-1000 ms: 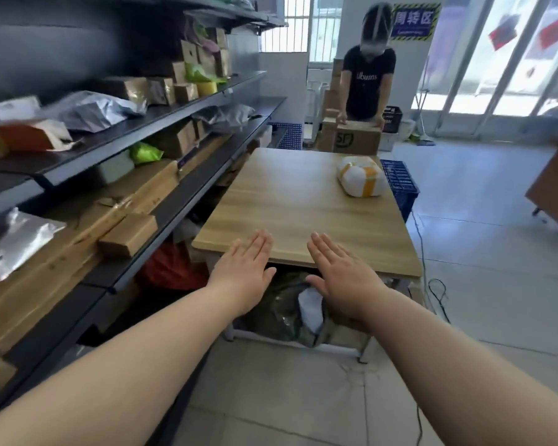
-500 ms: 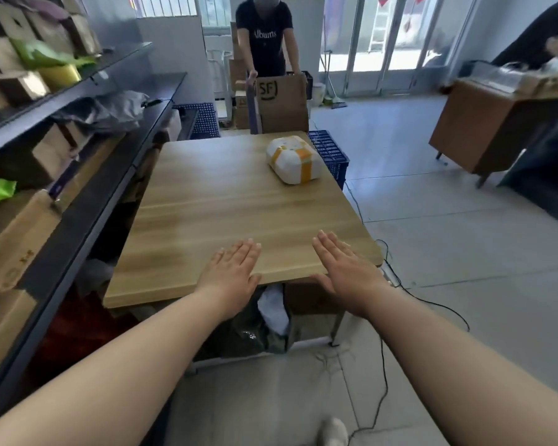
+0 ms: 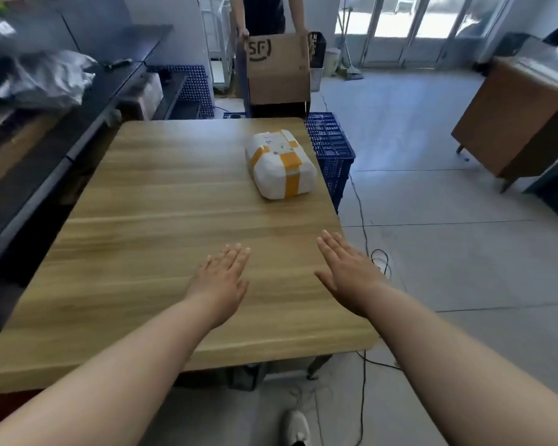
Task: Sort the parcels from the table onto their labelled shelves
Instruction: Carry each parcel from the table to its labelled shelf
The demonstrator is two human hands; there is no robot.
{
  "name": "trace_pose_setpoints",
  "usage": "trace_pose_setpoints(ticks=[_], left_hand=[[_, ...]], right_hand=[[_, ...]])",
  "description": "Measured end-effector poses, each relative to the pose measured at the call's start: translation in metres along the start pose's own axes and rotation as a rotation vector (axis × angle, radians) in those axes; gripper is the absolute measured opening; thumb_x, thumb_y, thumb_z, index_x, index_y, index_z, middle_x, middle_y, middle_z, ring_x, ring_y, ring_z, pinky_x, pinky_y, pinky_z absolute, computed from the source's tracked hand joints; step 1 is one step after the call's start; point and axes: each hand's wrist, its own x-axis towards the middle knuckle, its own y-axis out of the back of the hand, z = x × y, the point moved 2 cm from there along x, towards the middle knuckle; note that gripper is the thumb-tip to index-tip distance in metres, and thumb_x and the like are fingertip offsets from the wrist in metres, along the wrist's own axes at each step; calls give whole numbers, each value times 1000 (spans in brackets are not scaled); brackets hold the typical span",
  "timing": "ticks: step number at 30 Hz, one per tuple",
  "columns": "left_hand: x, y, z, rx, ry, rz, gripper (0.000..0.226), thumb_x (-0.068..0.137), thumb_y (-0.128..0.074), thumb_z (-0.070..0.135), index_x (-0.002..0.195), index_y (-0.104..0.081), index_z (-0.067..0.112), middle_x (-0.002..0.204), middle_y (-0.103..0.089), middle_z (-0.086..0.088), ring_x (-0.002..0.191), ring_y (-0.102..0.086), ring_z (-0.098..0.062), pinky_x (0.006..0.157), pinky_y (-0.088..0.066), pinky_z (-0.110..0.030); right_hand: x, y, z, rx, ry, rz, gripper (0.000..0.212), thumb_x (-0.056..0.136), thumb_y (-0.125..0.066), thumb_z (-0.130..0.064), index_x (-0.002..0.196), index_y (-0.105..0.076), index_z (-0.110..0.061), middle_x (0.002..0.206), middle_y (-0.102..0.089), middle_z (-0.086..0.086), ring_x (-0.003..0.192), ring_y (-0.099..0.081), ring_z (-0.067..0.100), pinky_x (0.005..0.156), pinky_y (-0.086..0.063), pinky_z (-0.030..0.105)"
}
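The wooden tabletop (image 3: 161, 220) fills the middle of your view, its near edge just below your forearms. Along the tabletop's left side run the dark shelves (image 3: 78, 101), with a crumpled grey bag (image 3: 42, 78) lying on one of them. Well off to the tabletop's right stands a brown cabinet (image 3: 522, 123) on the tiled floor. Beyond the tabletop's far edge another person holds an upright cardboard box (image 3: 277, 72) by its top corners. A blue crate (image 3: 331, 146) sits against the tabletop's far right corner. The parcel (image 3: 281, 164), white with yellow tape bands, lies on the tabletop near that same far right corner, well apart from both of your hands. Your left hand (image 3: 221, 281) is spread flat, palm down, fingers straight and close together, over the tabletop's near middle. Your right hand (image 3: 348, 272) is flat in the same way over the tabletop's right edge. Neither holds anything; whether they touch the wood, you cannot tell.
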Motion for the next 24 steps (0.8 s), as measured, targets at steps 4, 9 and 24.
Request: trace_pose_setpoints(ticks=[4, 9, 24], left_hand=[[42, -17, 3, -64, 78, -24, 60, 102, -27, 36, 153, 1, 23, 161, 6, 2, 148, 4, -14, 119, -3, -35], [66, -32, -10, -40, 90, -112, 60, 102, -25, 36, 153, 4, 23, 161, 8, 3, 147, 6, -13, 119, -2, -33], [301, 0, -56, -363, 79, 8, 65, 101, -34, 34, 153, 1, 16, 161, 9, -1, 148, 3, -15, 117, -5, -30]], right_hand=[[46, -11, 37, -13, 10, -80, 66, 101, -23, -46, 151, 6, -14, 159, 13, 0, 146, 11, 16, 116, 0, 30], [89, -18, 54, 39, -8, -132, 66, 101, -25, -46, 151, 5, -16, 158, 14, -3, 146, 10, 13, 113, -2, 26], [302, -6, 98, 444, -330, 41, 63, 100, -31, -41, 152, -4, -18, 160, 0, -1, 147, -3, 17, 116, -12, 38]])
